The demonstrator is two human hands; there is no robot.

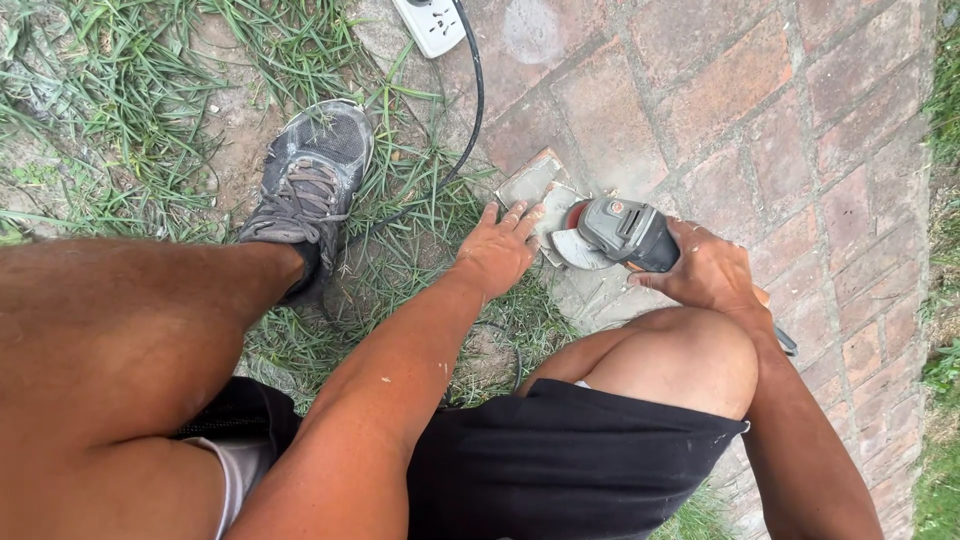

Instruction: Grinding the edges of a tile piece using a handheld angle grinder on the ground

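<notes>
- The right hand (708,268) is gripping the grey body of an angle grinder (622,235), fingers wrapped closed around it, just in front of the raised right knee.
- The grinder's long axis is running roughly left to right across the view, tilting slightly up toward the left; its disc and guard (578,246) are pointing left, away from the right hand and toward the other hand.
- The left hand (497,252) is lying flat and open, fingers spread and pointing up and right, pressing down on a small grey tile piece (530,180) that is sitting on the brick paving (760,110) at the edge of the grass (130,110).
- The tile piece is lying just beyond the left fingertips and just left of the disc; the disc is meeting the tile's right-hand edge, though dust and the guard are hiding the contact, so touching or just short of it is hard to tell.
- The left hand is therefore the nearer hand to the tile; its fingertips are lying just beside the disc guard.
- A black cable (474,110) is running from the worksite up to a white power strip (430,22) at the top of the view.
- A grey sneaker (315,180) is planted on the grass, well left of the tile.
</notes>
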